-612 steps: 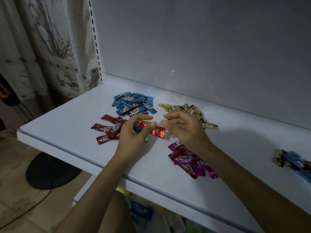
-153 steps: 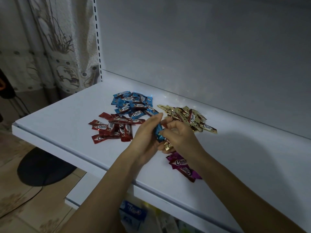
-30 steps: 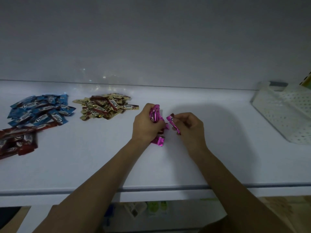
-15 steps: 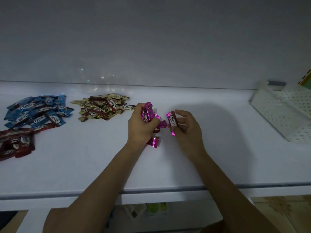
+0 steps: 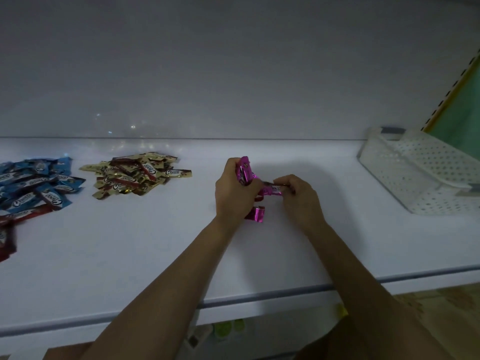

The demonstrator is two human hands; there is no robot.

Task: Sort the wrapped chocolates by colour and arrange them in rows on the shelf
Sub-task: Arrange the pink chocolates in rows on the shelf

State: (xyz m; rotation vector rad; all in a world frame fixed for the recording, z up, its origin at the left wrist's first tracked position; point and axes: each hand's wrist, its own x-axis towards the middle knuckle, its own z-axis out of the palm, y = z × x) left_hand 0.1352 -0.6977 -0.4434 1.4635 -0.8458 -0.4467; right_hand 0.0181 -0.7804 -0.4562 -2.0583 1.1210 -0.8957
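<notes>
My left hand point(image 5: 235, 189) grips a bunch of pink wrapped chocolates point(image 5: 244, 170) over the middle of the white shelf point(image 5: 130, 245); wrapper ends stick out above and below the fist. My right hand point(image 5: 298, 194) pinches one pink chocolate point(image 5: 274, 189) next to that bunch. A gold pile point(image 5: 137, 175) lies to the left. Further left is a blue pile point(image 5: 36, 183), with red chocolates point(image 5: 15, 222) at the left edge of the view.
A white perforated plastic basket point(image 5: 426, 175) stands at the right end of the shelf. The shelf's front edge point(image 5: 259, 297) runs below my forearms. A plain white back panel point(image 5: 233, 74) rises behind the piles.
My right hand has turned its single pink chocolate from upright to level and brought it close to the bunch in my left hand. The piles lie as before.
</notes>
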